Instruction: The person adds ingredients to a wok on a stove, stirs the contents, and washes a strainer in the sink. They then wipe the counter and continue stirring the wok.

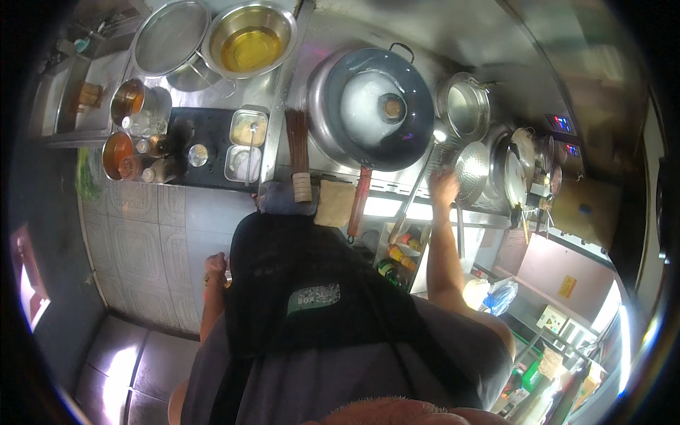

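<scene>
My right hand (445, 186) is at the stove's front edge, beside a perforated skimmer (472, 172). Its fingers are bunched, and I cannot tell whether they grip anything. A long-handled ladle (417, 183) leans just to the left of that hand. My left hand (216, 265) hangs low by my side with curled fingers; what may be in it is hidden. Before me a large dark wok (419, 106) has a whitish, shiny area inside and a red-brown handle (362, 202) towards me. A bamboo wok brush (299, 154) and a folded tan cloth (334, 203) lie left of the handle.
A steel bowl of yellow oil (252, 49) and a round strainer (171, 40) stand at the back left. Seasoning containers (248, 127) and several bottles (146, 125) line the left counter. A pot of liquid (463, 109) stands right of the wok. Bottles (401, 257) fill a lower shelf.
</scene>
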Available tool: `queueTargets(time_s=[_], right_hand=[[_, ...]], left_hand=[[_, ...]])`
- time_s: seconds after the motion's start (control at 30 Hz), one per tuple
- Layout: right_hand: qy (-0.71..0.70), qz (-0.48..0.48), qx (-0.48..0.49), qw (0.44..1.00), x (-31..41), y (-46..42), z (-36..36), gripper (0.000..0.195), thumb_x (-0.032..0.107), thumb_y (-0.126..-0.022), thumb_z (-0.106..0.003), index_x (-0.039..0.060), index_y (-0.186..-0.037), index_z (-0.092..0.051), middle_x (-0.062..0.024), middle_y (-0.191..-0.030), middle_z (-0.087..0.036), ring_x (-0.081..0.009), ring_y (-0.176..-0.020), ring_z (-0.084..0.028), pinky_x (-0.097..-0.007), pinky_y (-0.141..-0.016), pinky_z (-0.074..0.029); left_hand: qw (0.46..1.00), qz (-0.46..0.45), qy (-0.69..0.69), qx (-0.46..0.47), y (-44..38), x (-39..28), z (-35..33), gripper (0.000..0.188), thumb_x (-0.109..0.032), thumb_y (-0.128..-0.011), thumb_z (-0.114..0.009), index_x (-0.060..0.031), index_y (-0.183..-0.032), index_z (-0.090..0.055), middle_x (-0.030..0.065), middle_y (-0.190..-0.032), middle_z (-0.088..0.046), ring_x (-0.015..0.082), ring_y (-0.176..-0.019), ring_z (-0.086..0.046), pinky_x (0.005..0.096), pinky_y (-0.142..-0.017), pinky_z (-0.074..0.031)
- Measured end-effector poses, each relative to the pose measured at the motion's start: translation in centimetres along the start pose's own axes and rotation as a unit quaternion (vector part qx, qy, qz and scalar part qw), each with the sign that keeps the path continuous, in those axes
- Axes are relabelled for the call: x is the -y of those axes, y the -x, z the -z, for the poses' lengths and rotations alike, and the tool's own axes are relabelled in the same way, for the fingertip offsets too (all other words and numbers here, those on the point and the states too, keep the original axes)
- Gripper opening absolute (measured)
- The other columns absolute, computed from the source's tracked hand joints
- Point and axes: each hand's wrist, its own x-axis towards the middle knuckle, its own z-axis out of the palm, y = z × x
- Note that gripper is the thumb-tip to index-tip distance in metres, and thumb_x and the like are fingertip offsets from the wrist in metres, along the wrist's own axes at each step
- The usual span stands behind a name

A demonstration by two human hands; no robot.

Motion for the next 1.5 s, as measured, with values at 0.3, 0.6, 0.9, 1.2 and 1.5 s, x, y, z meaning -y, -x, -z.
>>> queueTargets(time_s=[0.3,0.6,0.9,1.2,1.5], right_hand=[[-0.229,-0.064,0.071,0.969,-5.3,12.4,-8.9,0.070,0.017,-0.097,-0.056,-0.0050,-0.155,-0.023,-0.0354,-0.143,-0.047,-0.0458,-0.129,-0.053,-0.0419,-0.109,-0.044],[-0.443,-0.156,0.200,0.860,4.0,12.4,14.3,0.053,0.018,-0.102,-0.053,-0.0016,-0.150,-0.043,-0.0061,-0.079,-0.061,-0.0106,-0.063,-0.053,-0.0283,-0.056,-0.045],[-0.466,-0.103,0.240,0.845,6.9,11.2,4.7,0.038,0.018,-0.105,-0.051,-0.0014,-0.137,-0.055,-0.0099,-0.080,-0.066,-0.0193,-0.061,-0.063,-0.0327,-0.052,-0.052],[-0.456,-0.072,0.271,0.845,8.8,11.8,7.0,0.038,0.020,-0.105,-0.052,0.0014,-0.137,-0.057,-0.0032,-0.066,-0.056,-0.0143,-0.050,-0.054,-0.0330,-0.044,-0.044],[-0.631,-0.180,0.363,0.661,10.9,13.8,9.4,0.027,0.019,-0.104,-0.051,-0.0014,-0.118,-0.061,-0.0070,-0.069,-0.055,-0.0141,-0.053,-0.052,-0.0302,-0.044,-0.043]], left_hand=[[0.934,0.297,0.188,0.061,-2.5,-4.1,4.2,0.045,-0.037,-0.088,-0.053,0.0049,-0.089,-0.070,0.0303,-0.091,-0.069,0.0465,-0.089,-0.068,0.0526,-0.083,-0.051],[0.961,0.236,0.146,0.027,-5.6,-2.4,1.0,0.044,-0.035,-0.088,-0.052,0.0036,-0.091,-0.073,0.0301,-0.104,-0.069,0.0461,-0.101,-0.067,0.0506,-0.090,-0.051],[0.984,-0.114,-0.129,-0.039,-5.7,0.3,-0.8,0.017,-0.024,-0.081,-0.068,-0.0076,-0.085,-0.065,0.0210,-0.074,-0.070,0.0398,-0.072,-0.070,0.0497,-0.062,-0.054],[0.984,0.114,-0.042,0.127,-2.9,-0.6,0.4,0.040,-0.031,-0.092,-0.051,0.0025,-0.098,-0.073,0.0277,-0.103,-0.071,0.0424,-0.099,-0.070,0.0478,-0.086,-0.054],[0.988,0.096,0.091,0.078,-4.5,-3.7,2.9,0.034,-0.025,-0.090,-0.054,0.0004,-0.072,-0.067,0.0219,-0.081,-0.072,0.0361,-0.077,-0.070,0.0468,-0.073,-0.053]])
